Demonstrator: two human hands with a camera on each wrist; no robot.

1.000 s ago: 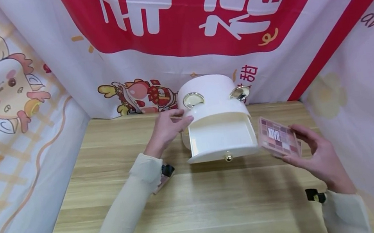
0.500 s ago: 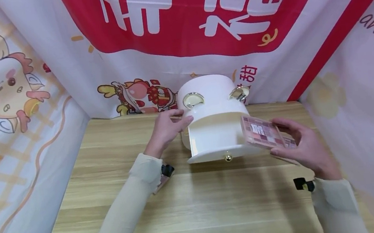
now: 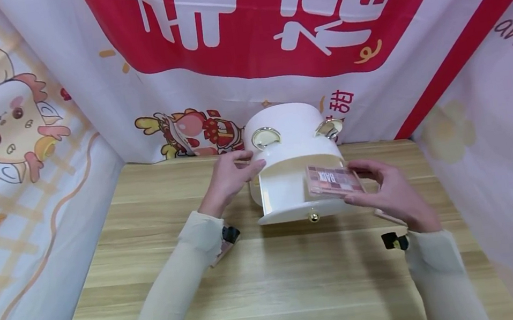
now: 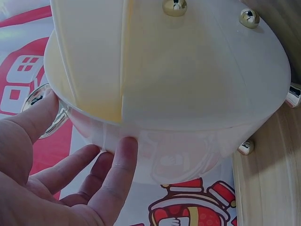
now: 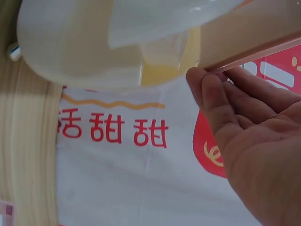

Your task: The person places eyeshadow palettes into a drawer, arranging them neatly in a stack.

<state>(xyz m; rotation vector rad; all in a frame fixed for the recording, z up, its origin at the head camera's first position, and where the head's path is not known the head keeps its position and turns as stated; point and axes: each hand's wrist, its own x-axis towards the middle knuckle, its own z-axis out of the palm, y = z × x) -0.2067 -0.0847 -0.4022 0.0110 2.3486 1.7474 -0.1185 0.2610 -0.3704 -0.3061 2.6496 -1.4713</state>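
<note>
A white storage box (image 3: 287,118) with a rounded body and two gold round fittings stands at the back of the table. Its white drawer (image 3: 285,191) is pulled out, with a gold knob (image 3: 314,217) on the front. My left hand (image 3: 229,177) touches the box's left side, thumb near the upper edge and fingers (image 4: 120,174) fairly straight along the side. With my right hand (image 3: 389,194) I pinch a pink eyeshadow palette (image 3: 334,181) by its right end. The palette is tilted slightly over the drawer's right half; whether it touches the drawer cannot be told.
A second pink palette (image 3: 390,217) lies on the wooden table (image 3: 292,285), partly hidden under my right hand. Another pinkish flat case (image 3: 222,252) shows beneath my left wrist. Printed cloth (image 3: 208,88) hangs behind the box and along both sides.
My right hand has carried the palette leftward from beside the box to over the open drawer, uncovering part of the palette on the table. My left hand stays on the box.
</note>
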